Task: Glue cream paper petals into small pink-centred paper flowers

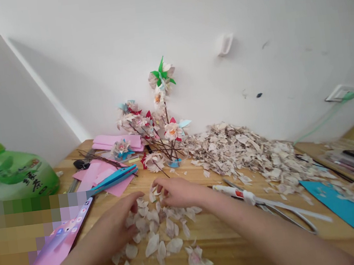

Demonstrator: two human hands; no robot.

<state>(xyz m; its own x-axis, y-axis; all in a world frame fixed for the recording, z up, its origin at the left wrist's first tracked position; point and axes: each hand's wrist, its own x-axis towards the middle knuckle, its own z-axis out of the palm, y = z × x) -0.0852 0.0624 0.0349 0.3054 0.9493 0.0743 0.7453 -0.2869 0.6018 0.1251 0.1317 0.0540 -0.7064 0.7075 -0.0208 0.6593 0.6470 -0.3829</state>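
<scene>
Several pale dried petals (152, 244) lie loose on the wooden table in front of me. My left hand (118, 219) curves around the left side of the petal pile, thumb and fingers apart. At the pile's far side, my right hand (178, 192) reaches in with bent, parted fingers over the petals. One pale petal (153, 194) is right by its fingertips; I cannot tell whether they touch it. Nearer to me rests a finished-looking flower (198, 262) made of such petals, with a pinkish centre.
Behind stand petal flowers on twigs (166, 112). A large heap of dried scraps (230, 147) lies along the wall. Right are a glue tube (234, 192), scissors (290, 217) and blue sheet (351, 214). Left are a phone (58, 246), blue tool (114, 179), pink paper (116, 142) and green bottle (14, 174).
</scene>
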